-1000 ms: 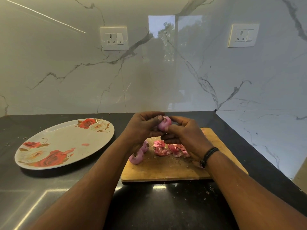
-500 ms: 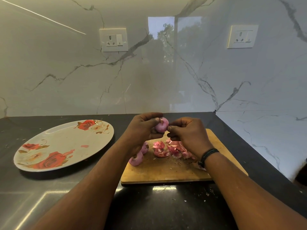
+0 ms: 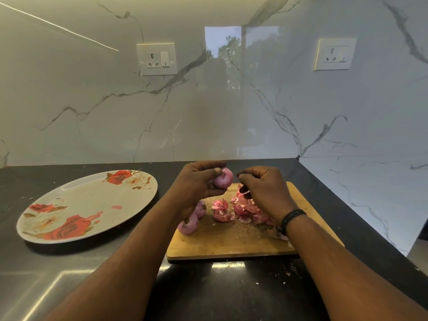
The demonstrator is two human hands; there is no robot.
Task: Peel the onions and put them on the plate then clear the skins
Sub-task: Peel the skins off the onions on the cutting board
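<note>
The left hand (image 3: 196, 184) curls its fingers and thumb around a small pink onion (image 3: 223, 178), held up over the far edge of the wooden board (image 3: 231, 242). The right hand (image 3: 264, 188), at 3 o'clock from the onion, seems to pinch a thin strip of skin. A pile of skins (image 3: 240, 208) lies on the board under that hand. Two more onions (image 3: 190, 224) sit at the board's 9 o'clock side. The flowered plate (image 3: 69, 205) lies at 9 o'clock from the board

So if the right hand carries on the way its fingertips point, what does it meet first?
Most likely the onion held in the left hand: the right hand points leftward at it, though depth is unclear.
</note>
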